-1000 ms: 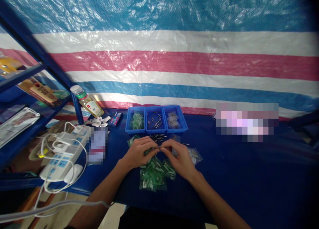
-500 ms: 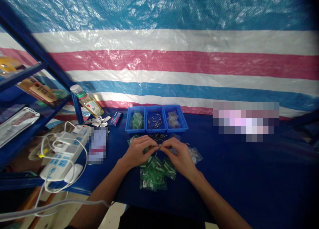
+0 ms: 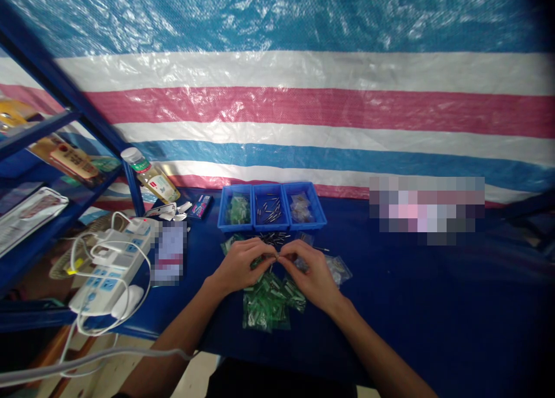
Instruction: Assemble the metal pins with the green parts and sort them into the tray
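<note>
My left hand (image 3: pixel 243 263) and my right hand (image 3: pixel 309 268) meet at the fingertips over the middle of the blue table. Both are closed in a pinch, and whatever sits between the fingertips is too small to make out. Below them lies a pile of green plastic packets (image 3: pixel 269 302). Clear plastic bags (image 3: pixel 338 269) rest just right of my right hand. Beyond the fingers is a scatter of thin dark metal rods (image 3: pixel 274 238). Behind those stand three joined blue bins, holding green packets (image 3: pixel 238 209), loose rods (image 3: pixel 269 208) and clear bags (image 3: pixel 300 208).
On the left are a white power strip (image 3: pixel 111 271) with tangled cables, a blurred-out flat object (image 3: pixel 169 253), a small blue box (image 3: pixel 200 206) and a leaning drink bottle (image 3: pixel 152 177). A blue metal shelf frame (image 3: pixel 102 123) borders that side. Striped plastic sheeting (image 3: pixel 303 109) hangs behind the table.
Both hands stay over the green pile. The fingertips have shifted slightly and drawn closer together; the bins and packets look unchanged.
</note>
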Available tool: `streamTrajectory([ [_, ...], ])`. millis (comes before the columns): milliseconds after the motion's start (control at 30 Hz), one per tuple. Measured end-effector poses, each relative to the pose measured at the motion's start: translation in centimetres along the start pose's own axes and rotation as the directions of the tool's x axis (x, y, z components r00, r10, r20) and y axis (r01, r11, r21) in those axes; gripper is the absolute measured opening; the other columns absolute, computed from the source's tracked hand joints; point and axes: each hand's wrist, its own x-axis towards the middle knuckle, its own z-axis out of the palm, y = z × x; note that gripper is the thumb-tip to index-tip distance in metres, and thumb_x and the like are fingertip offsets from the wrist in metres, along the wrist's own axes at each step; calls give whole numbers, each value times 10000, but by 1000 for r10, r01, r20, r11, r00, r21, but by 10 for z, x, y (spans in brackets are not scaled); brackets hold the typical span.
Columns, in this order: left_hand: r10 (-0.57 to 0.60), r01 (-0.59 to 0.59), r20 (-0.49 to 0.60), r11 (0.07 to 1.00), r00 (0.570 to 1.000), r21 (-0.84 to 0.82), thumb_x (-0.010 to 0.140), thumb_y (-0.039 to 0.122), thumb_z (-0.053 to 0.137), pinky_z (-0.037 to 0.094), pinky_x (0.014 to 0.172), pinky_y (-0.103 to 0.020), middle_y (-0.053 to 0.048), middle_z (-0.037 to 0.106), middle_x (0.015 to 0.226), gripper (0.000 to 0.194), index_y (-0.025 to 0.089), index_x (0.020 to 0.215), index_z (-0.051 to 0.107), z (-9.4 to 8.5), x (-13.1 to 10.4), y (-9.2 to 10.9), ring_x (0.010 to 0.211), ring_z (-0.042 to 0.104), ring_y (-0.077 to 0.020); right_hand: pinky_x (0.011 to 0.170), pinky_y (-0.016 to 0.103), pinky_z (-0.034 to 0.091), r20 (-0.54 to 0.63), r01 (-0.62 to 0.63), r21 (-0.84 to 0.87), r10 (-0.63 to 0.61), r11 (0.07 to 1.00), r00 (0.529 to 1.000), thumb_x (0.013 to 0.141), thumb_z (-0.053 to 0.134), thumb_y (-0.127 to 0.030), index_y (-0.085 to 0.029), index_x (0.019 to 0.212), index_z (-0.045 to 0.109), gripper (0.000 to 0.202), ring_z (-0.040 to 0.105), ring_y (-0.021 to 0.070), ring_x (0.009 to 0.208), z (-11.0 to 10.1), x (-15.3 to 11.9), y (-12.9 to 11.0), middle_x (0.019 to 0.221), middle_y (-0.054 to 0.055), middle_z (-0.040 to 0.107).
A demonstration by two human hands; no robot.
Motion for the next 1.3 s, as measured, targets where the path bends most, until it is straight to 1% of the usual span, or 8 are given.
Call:
streamTrajectory([
  [167, -25, 22, -99, 999, 995, -33, 946, 216, 660, 515, 670, -241, -44, 736, 903, 124, 168, 1059, 648, 1, -1, 0, 729, 655, -125, 706, 294, 498, -70, -84, 63, 88, 994, 994, 938, 655, -255, -220, 974, 603, 72, 622, 163, 740, 3, -2, 3, 852, 6, 673],
  [467, -4, 3, -90, 1000, 996, -18, 928, 235, 699, 563, 805, -299, -57, 764, 958, 334, 188, 1252, 632, 2, -1, -2, 878, 705, -172, 726, 298, 513, -25, -65, 48, 67, 997, 997, 917, 650, -206, -226, 1073, 624, 160, 641, 165, 750, 4, 0, 4, 873, 2, 696],
  [667, -22, 21, -82, 1000, 996, -8, 925, 224, 698, 505, 675, -243, -26, 729, 825, 207, 183, 1127, 688, 3, -4, -4, 686, 631, -126, 744, 299, 504, 40, -21, -15, 22, 1000, 999, 920, 637, -202, -223, 1105, 621, 187, 630, 169, 793, 5, 0, 5, 928, 13, 688],
  [800, -49, 45, -107, 998, 993, -32, 930, 260, 701, 491, 645, -231, -30, 728, 818, 191, 172, 1098, 698, 2, -6, -6, 644, 615, -113, 708, 296, 489, 63, -22, -51, 25, 998, 998, 936, 660, -266, -220, 971, 664, 58, 626, 178, 767, 7, -1, 4, 851, 13, 682],
  [1000, -61, 58, -115, 998, 991, -27, 896, 338, 753, 510, 707, -260, -36, 734, 855, 315, 173, 1154, 679, 0, -3, -3, 695, 628, -131, 700, 296, 483, 27, -26, -20, 27, 999, 999, 954, 628, -259, -222, 930, 667, 59, 622, 177, 743, 5, -2, -1, 818, 12, 677],
  [1100, -43, 40, -86, 999, 995, -37, 943, 317, 690, 504, 703, -268, -48, 721, 832, 164, 162, 997, 705, -1, 0, -1, 719, 630, -141, 689, 293, 488, -7, -32, -1, 32, 999, 999, 950, 605, -256, -218, 914, 644, 66, 607, 175, 724, 4, -2, -2, 801, 15, 661],
  [1167, -15, 12, -72, 999, 997, -44, 972, 275, 642, 501, 699, -275, -59, 715, 819, 143, 157, 919, 705, -2, 1, -1, 741, 633, -151, 694, 292, 493, 5, -30, 0, 30, 1000, 1000, 947, 599, -250, -216, 911, 642, 66, 609, 175, 730, 3, -1, -2, 806, 17, 661],
  [1300, 3, -6, -55, 998, 998, -56, 962, 231, 642, 508, 720, -293, -73, 718, 849, 97, 153, 948, 698, -2, 2, 0, 786, 635, -168, 719, 293, 499, 41, -8, -10, 8, 1000, 999, 938, 605, -224, -214, 923, 653, 51, 629, 178, 766, 2, 0, 0, 835, 18, 671],
])
